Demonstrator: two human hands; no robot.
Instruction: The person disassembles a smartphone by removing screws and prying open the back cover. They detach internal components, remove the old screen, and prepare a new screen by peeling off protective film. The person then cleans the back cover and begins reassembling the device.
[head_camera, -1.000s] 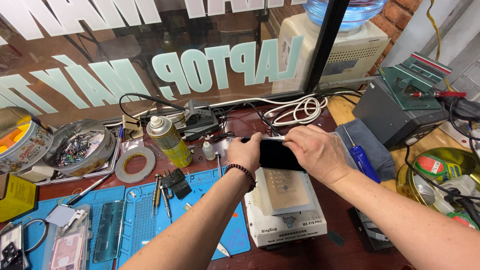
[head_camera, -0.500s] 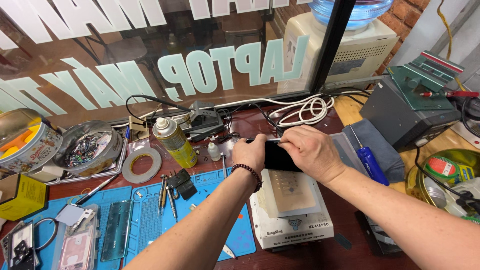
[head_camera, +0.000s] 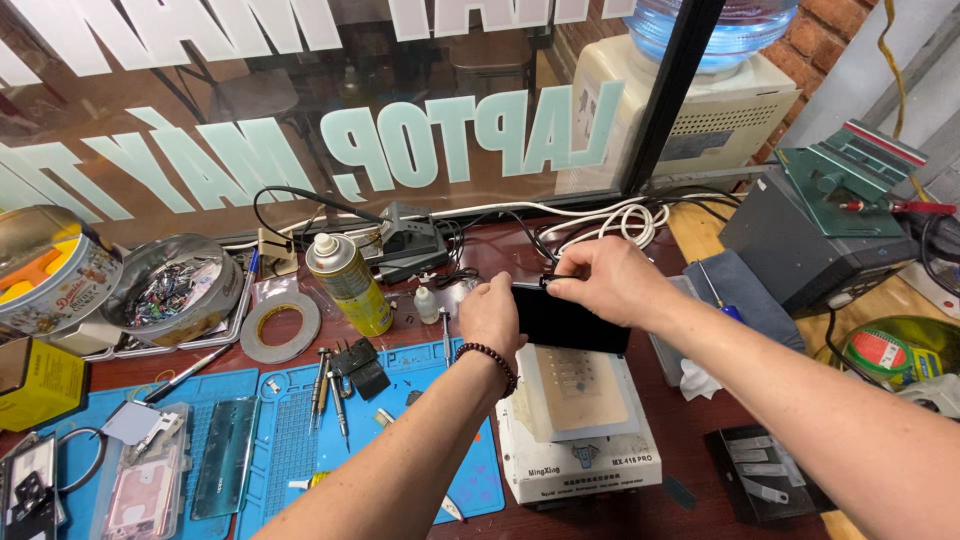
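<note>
Both grips closed on thin black glass phone panel (head_camera: 570, 320): left hand (head_camera: 492, 318) at its left edge, right hand (head_camera: 605, 280) pinching the top. Held above white heating-plate box (head_camera: 585, 465), mid-tabletop. Probably stiff, light, slippery, fragile; best gripped by edges.

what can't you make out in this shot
Head view only:
- The phone: its left end is covered by the left hand and its top edge by the right hand.
- A thin tool at the right fingertips: too small to identify.
- The tin's small parts: too small to tell apart.
- The water bottle: cut off by the top edge.
</note>
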